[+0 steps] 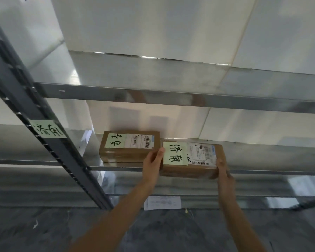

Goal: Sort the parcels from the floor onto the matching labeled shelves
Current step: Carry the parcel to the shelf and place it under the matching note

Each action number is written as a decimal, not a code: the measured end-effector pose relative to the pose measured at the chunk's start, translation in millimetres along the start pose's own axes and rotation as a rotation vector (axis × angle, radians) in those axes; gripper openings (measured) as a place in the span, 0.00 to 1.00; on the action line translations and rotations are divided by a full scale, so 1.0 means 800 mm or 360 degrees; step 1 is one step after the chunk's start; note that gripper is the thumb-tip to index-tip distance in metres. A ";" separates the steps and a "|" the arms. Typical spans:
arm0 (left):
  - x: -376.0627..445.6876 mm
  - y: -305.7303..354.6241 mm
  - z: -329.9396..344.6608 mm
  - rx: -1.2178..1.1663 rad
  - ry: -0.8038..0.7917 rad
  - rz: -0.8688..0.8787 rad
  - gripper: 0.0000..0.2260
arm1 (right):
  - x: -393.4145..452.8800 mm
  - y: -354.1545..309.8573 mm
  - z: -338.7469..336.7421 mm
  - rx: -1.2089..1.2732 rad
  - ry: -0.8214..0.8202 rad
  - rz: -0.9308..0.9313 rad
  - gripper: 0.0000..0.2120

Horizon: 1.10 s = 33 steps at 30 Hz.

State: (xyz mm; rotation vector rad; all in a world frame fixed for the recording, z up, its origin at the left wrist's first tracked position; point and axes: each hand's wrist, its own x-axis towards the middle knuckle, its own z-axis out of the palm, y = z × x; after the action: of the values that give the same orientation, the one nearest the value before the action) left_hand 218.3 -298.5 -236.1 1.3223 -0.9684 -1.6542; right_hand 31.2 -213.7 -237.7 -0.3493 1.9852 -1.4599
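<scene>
Left hand (153, 159) and right hand (223, 170) clamp the ends of a stiff, apparently light cardboard parcel (189, 160) at the shelf (116, 168) front edge; end grips suit it. Behind-left sits a second parcel (129, 146); the upright's label (48, 128) matches.

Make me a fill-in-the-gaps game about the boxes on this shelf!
1. The person holds the 济南 box with ____ hands, the left hand and the right hand.
2. The number of brown boxes on the shelf is ____.
3. The 泰安 box sits to the ____ of the held box.
4. The green note on the grey post matches the box on the ____.

Missing words: both; two; left; right
</scene>
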 end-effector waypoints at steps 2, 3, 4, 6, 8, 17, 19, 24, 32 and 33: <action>0.009 0.000 0.018 0.0076 -0.0067 0.0026 0.12 | 0.021 -0.001 -0.009 -0.0088 -0.0003 -0.0088 0.21; 0.015 -0.002 0.026 0.0106 -0.0096 0.0029 0.13 | 0.031 -0.002 -0.011 -0.0143 -0.0007 -0.0111 0.22; 0.020 -0.004 0.034 0.0126 -0.0109 0.0025 0.14 | 0.041 -0.003 -0.011 -0.0190 0.0005 -0.0120 0.23; 0.030 -0.009 0.050 0.0141 -0.0102 0.0024 0.15 | 0.065 -0.003 -0.010 -0.0238 0.0028 -0.0116 0.23; 0.038 -0.014 0.065 0.0143 -0.0061 0.0061 0.15 | 0.085 -0.003 -0.004 -0.0251 0.0006 -0.0121 0.22; 0.070 -0.053 0.084 0.0255 0.0047 0.0165 0.18 | 0.138 0.029 0.016 -0.0187 -0.0121 -0.0043 0.17; 0.079 -0.058 0.080 0.0277 0.0065 0.0179 0.18 | 0.140 0.034 0.020 -0.0140 -0.0142 -0.0021 0.16; 0.095 -0.064 0.070 0.0233 0.0062 0.0171 0.19 | 0.146 0.042 0.033 -0.0114 -0.0102 -0.0036 0.18; 0.111 -0.060 0.064 0.0310 -0.0029 0.0228 0.19 | 0.163 0.050 0.042 -0.0125 -0.0136 -0.0003 0.25; 0.110 -0.059 0.063 0.0306 -0.0037 0.0249 0.19 | 0.165 0.051 0.043 -0.0123 -0.0145 0.0007 0.26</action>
State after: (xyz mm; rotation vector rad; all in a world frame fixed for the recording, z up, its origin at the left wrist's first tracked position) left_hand 150.5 -355.8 -304.0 1.3179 -1.2380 -1.4903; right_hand -40.9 -298.5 -326.1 -0.4368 1.9717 -1.3431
